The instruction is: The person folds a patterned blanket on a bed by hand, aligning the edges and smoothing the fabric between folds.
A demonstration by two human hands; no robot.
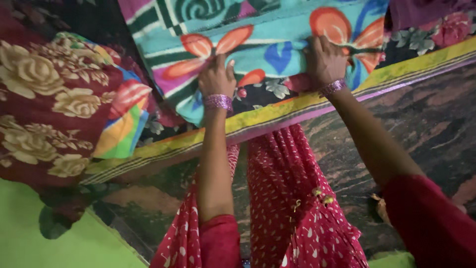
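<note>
Head view: both arms reach forward to a bed edge.
Left hand (216, 77): fingers curled shut, pinching the near edge of the turquoise floral blanket (267, 47).
Right hand (325, 59): clamped on the same edge further along, apparently to keep the fold taut.
Blanket position: lying on the dark flowered bedsheet (421, 37), above its yellow border.
Beside it: maroon rose-print quilt (44, 104), bunched at left.
Containers: none visible.

Soft matt fleece blanket (277, 44); glittery bangles (218, 101); polished, veined stone floor (431, 124).
</note>
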